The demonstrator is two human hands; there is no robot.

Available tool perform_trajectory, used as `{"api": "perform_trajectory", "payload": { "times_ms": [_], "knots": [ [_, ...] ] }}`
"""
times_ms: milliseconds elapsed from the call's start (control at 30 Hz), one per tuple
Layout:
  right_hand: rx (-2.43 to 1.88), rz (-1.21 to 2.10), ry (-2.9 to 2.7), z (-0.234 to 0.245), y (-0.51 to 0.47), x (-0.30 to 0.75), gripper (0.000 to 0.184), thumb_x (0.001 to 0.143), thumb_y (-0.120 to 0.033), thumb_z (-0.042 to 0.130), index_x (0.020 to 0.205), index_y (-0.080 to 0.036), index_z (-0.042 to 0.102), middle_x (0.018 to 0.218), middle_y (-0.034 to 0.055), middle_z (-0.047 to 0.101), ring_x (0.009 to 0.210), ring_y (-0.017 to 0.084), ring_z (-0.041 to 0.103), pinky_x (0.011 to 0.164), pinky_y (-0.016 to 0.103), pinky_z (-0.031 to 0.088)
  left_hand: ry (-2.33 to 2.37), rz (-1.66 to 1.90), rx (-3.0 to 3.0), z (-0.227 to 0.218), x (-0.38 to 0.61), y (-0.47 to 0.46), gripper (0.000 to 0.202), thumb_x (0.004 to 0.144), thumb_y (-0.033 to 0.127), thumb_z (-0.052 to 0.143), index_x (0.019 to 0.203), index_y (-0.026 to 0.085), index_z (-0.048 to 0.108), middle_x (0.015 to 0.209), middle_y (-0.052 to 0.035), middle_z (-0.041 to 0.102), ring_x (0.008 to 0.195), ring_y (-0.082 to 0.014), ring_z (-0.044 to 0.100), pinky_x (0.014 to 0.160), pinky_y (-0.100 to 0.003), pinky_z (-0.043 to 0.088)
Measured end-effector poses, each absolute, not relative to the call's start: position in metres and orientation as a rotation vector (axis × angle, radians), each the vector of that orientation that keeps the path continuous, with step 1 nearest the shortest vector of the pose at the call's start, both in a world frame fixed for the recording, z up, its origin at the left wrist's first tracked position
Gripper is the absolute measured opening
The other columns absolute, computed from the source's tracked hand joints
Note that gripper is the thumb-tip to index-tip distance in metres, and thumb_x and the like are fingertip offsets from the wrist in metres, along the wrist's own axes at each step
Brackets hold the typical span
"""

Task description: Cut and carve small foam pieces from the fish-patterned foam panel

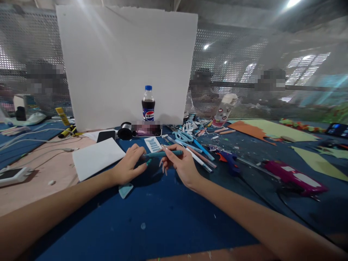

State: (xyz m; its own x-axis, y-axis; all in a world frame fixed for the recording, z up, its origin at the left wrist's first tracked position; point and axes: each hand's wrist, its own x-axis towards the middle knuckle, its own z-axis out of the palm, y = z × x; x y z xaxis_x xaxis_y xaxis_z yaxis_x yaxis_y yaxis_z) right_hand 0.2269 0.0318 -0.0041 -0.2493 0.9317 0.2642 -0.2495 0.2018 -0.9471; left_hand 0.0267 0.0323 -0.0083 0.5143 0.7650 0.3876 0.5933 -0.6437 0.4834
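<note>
My right hand (pixel 182 164) grips a teal pen (pixel 164 154) between thumb and fingers, its barrel lying almost level and its tip pointing left. My left hand (pixel 132 159) is curled at the pen's left end; a small pale piece shows between its thumb and fingers, too blurred to name. Just beyond both hands lies a white card (pixel 153 144) with teal printed rows. A small light-blue piece (pixel 125 190) rests on the blue mat (pixel 152 224) below my left wrist. White paper (pixel 98 157) lies to the left of that hand.
A cola bottle (pixel 148 105), a phone (pixel 146 129) and a black spool (pixel 125 131) stand before a white board (pixel 127 65). Light-blue scissors (pixel 183 137), pens (pixel 201 159) and paper scraps (pixel 190 125) crowd the right, with a glue gun (pixel 231 163) and a magenta tool (pixel 295 177) beyond.
</note>
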Motion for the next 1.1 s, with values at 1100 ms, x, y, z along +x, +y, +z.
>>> {"api": "perform_trajectory", "payload": {
  "times_ms": [1100],
  "knots": [
    [-0.981,0.767,-2.210,-0.006,0.035,0.230,0.047,0.088,-0.050,0.036,0.059,-0.016,0.050,0.058,0.0007,0.051,0.054,0.012,0.049,0.056,0.025,0.035,0.952,0.848,1.708,-0.008,0.026,0.044,0.034,0.083,0.046,0.043,0.100,0.021,0.058,0.103,-0.0057,0.055,0.088,-0.0206,0.050,0.075,-0.031,0.041]
  ]
}}
